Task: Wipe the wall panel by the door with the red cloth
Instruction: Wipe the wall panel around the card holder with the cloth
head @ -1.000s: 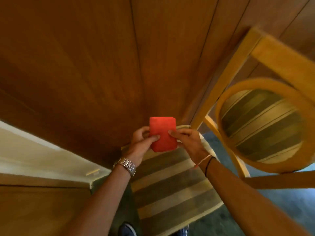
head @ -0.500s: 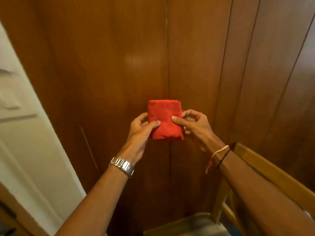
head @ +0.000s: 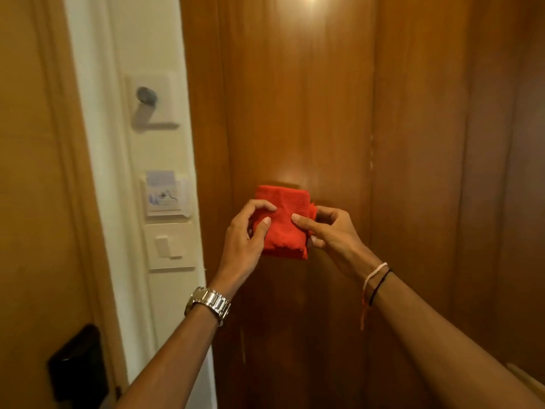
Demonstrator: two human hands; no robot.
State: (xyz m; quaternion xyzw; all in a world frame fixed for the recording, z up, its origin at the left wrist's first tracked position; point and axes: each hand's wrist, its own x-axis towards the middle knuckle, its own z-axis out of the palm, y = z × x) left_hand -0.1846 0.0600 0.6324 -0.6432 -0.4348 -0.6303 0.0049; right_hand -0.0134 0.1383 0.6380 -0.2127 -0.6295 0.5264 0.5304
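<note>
Both hands, left (head: 246,231) and right (head: 330,231), pinch the folded cloth (head: 284,219) in front of the panel (head: 298,113), near its left edge. Press it flat, then wipe with 1 palm in overlapping strokes.

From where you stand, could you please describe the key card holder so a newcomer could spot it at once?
Find the white wall strip between the door and the wood wall panel. Three white plates run down it; the key card holder is the middle one, level with the red cloth. It alone has a pale card standing in its slot.

Door lock (head: 78,364) cut off, blurred.
</note>
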